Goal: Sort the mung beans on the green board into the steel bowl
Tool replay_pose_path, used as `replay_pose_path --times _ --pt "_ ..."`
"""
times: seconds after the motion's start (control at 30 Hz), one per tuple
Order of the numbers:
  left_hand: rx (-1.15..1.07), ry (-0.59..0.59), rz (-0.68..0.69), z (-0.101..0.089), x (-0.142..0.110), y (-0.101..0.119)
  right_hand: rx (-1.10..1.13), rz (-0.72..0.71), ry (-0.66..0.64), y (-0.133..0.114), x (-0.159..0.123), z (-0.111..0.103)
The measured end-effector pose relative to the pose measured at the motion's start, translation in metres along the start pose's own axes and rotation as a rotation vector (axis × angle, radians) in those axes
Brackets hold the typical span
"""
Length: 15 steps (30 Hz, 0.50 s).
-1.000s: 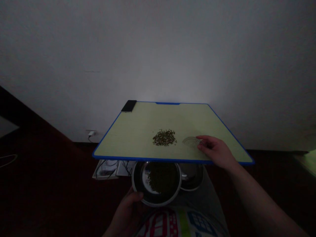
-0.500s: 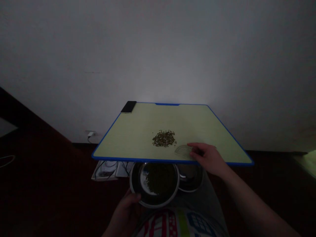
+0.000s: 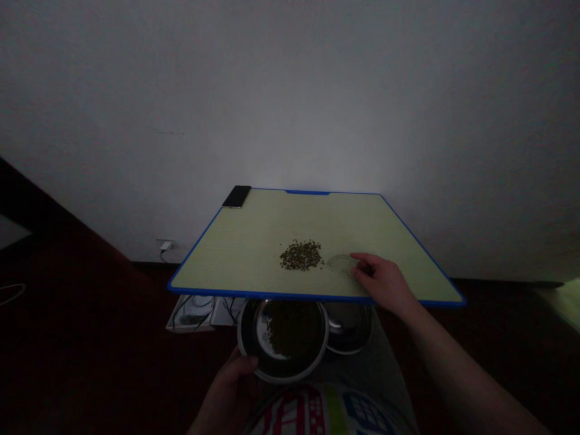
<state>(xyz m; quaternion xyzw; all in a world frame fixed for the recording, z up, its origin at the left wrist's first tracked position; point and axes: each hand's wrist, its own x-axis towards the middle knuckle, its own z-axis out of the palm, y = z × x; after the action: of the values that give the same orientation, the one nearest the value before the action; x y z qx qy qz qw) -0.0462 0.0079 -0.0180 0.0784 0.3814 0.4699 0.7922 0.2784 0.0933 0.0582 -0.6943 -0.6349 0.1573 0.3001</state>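
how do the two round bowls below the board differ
The left bowl is gripped by the left hand; no hand shows on the right bowl. The left bowl shows nearly whole; the right bowl is partly hidden behind it. The left bowl looks larger in view than the right bowl. Both are round and shiny inside.

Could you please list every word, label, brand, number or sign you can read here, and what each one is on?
No text can be read with certainty.
Protractor at the right hand: fine markings, too small to read.
Shirt: large pink and blue print, too blurred and cut off to read.
Phone: dark screen, no visible text.
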Motion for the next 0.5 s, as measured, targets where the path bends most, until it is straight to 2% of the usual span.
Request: replay_pose_path --times 0.3,0.5 --pt "-0.029 0.016 -0.004 0.004 -0.001 0.001 -0.013 -0.035 -0.010 0.003 0.017 0.001" --pt "0.000 0.009 0.004 0.001 0.000 0.000 -0.014 -0.023 0.002 0.003 0.005 -0.006"
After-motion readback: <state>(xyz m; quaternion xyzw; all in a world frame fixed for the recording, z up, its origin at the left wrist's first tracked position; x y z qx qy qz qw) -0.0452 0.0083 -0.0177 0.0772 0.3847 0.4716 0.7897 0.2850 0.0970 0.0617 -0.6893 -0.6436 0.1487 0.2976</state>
